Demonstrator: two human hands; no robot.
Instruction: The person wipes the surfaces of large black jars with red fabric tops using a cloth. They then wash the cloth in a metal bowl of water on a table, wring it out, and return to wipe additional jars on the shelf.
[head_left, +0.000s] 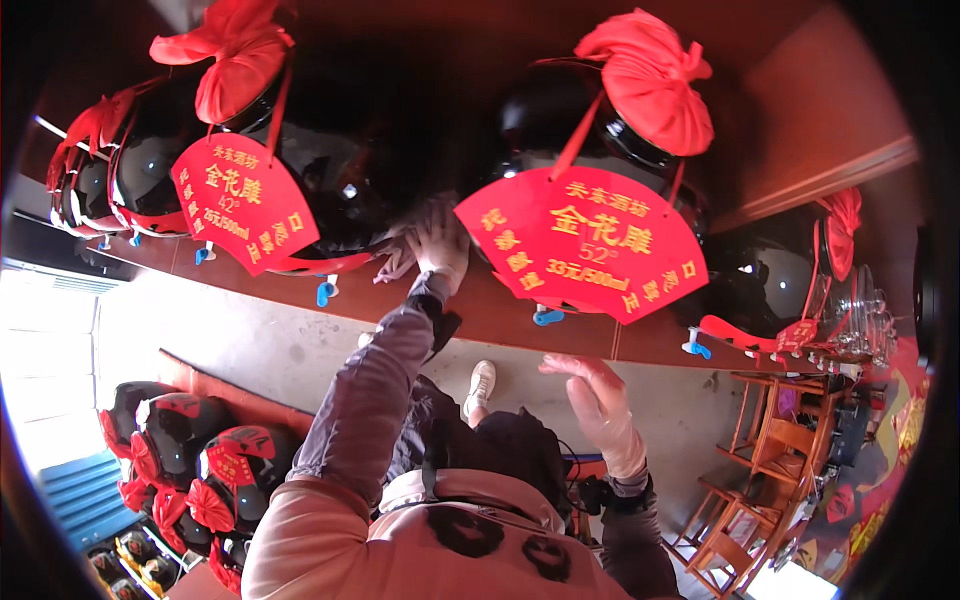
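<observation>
My left hand (441, 244), in a thin clear glove, reaches over the brown shelf (480, 311) into the gap between two large glossy black jars. A crumpled greyish-purple cloth (395, 259) is held under its palm and fingers, against the lower side of the left jar (345, 161); shadow hides the fingertips. My right hand (604, 412), also gloved, hangs in front of the shelf with nothing in it, its thumb apart from its fingers. Nearest to it stands the right jar (525, 124), largely behind a red fan-shaped tag (589, 236) that bears writing. Red cloth (656, 82) covers its mouth.
Blue-handled taps (325, 292) stick out along the shelf's front. More black jars (757, 277) and clear glassware (862, 315) stand to the right. Behind me at left are several jars with red cloth tops (184, 427). Wooden chairs (787, 442) stand at lower right.
</observation>
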